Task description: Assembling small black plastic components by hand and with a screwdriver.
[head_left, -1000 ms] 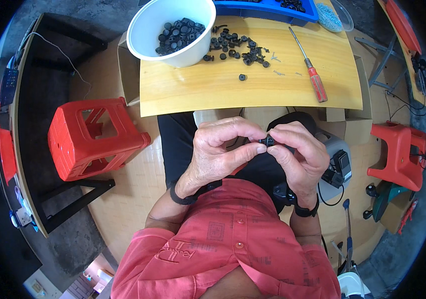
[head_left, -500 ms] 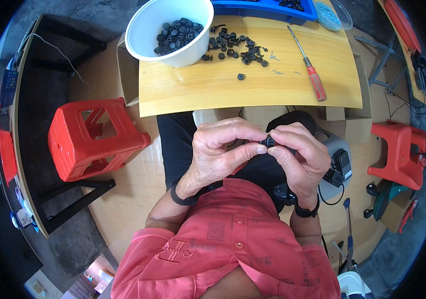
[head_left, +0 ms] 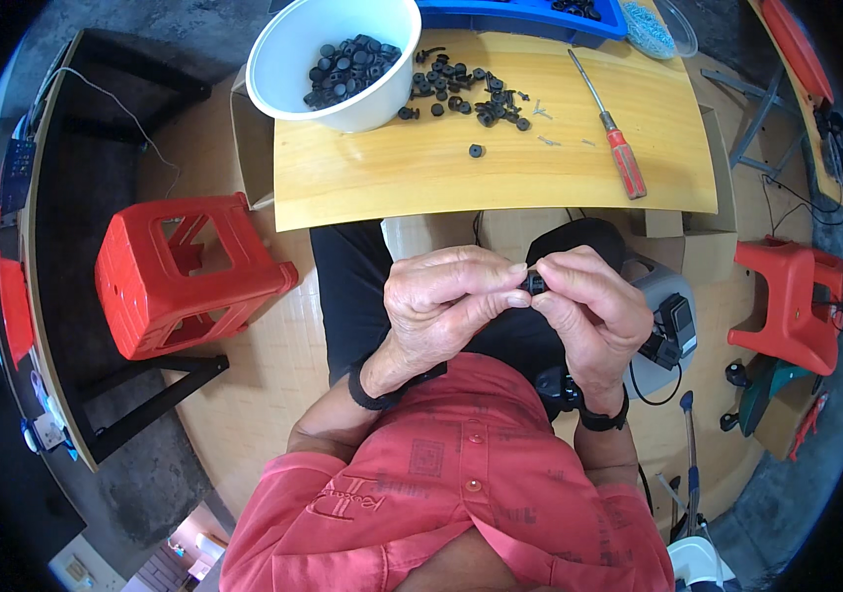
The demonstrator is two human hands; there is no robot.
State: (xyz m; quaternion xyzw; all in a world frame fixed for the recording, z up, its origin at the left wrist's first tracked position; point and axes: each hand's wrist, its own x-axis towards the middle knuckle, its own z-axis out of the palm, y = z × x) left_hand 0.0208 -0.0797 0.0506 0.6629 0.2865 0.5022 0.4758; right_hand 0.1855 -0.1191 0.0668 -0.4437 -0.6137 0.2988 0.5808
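Fingers (head_left: 476, 275) of the left hand (head_left: 431, 301) and right hand (head_left: 599, 306) pinch one small round black part between their tips (head_left: 535, 283), over the black trousers (head_left: 350, 286). Beyond is the yellow wooden tabletop (head_left: 392, 178), bearing scattered black pieces (head_left: 485, 116), a red-handled screwdriver (head_left: 623, 160) and a round white bowl (head_left: 374, 114) of black caps (head_left: 343, 67).

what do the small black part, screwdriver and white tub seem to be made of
Small black part: perhaps plastic or rubber, evenly dark; finish unclear.
Screwdriver: likely steel shaft, grey, metallic-looking; probably plastic handle, smooth red.
White tub: likely smooth plastic, thin-walled.
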